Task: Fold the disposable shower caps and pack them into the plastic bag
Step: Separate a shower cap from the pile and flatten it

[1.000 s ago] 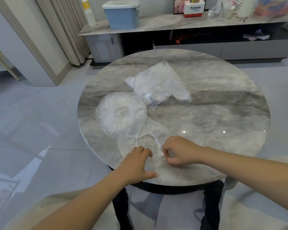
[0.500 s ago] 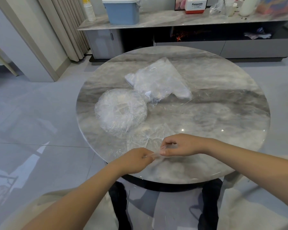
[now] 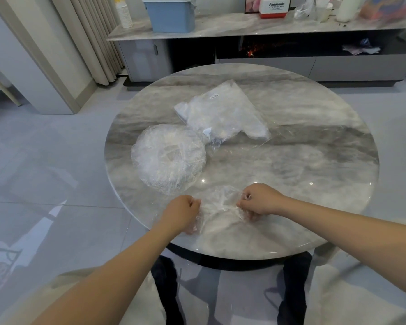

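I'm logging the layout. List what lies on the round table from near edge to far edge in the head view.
Shower cap held between the hands → round stack of spread shower caps → plastic bag.

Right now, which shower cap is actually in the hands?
The near shower cap, at the table's front edge: the left hand and right hand grip its opposite sides. The round spread-out cap further back left lies untouched.
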{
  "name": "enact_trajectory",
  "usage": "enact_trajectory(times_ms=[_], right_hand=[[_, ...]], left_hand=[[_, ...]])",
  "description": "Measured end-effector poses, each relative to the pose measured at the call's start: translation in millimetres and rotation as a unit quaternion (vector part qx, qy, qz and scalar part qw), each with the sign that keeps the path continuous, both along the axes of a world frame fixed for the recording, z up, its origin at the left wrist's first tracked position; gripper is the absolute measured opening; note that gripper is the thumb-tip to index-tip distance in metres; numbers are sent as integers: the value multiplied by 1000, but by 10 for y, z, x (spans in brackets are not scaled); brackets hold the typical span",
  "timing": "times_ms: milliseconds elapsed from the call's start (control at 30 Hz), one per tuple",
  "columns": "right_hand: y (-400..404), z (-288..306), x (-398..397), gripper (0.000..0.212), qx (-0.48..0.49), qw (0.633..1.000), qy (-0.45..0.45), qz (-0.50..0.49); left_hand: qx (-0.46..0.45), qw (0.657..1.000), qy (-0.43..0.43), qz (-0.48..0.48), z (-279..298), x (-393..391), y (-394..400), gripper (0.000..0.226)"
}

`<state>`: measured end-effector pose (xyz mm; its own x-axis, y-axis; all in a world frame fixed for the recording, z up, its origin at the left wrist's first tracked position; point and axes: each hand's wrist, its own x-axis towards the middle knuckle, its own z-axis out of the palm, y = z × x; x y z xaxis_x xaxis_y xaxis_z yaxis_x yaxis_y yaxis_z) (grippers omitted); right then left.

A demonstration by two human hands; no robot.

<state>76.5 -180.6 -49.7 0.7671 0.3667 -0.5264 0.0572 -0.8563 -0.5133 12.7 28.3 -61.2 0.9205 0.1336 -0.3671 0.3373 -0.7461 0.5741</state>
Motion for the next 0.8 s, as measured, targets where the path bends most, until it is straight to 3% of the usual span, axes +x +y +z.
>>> enact_trajectory(times_ms=[100, 233, 367, 467, 533, 600, 700, 800], right_hand=[[0, -36, -13, 35, -53, 998, -42, 4], [8, -35, -15, 23, -118, 989, -86, 8], [-9, 17, 29, 37, -170, 976, -136, 10], [-36, 25, 88, 34, -159, 977, -138, 24], [-56, 9, 125, 23, -153, 981, -119, 14], [-82, -14, 147, 13, -159, 983, -90, 2], [-103, -34, 143, 30, -133, 990, -29, -25], [-105, 2, 81, 24, -91, 994, 21, -57]], left_hand=[[66, 997, -40, 25, -103, 36, -27, 35], [200, 977, -57, -42, -214, 68, -81, 28], [348, 923, -70, -148, -254, 81, -115, 22], [420, 875, -74, -227, -325, 99, -31, 12], [429, 872, -109, -211, -347, 123, -10, 8], [376, 899, -178, -140, -299, 155, -45, 15], [311, 886, -325, -114, -213, 122, -136, 19], [271, 880, -357, -157, -188, -12, -268, 28]])
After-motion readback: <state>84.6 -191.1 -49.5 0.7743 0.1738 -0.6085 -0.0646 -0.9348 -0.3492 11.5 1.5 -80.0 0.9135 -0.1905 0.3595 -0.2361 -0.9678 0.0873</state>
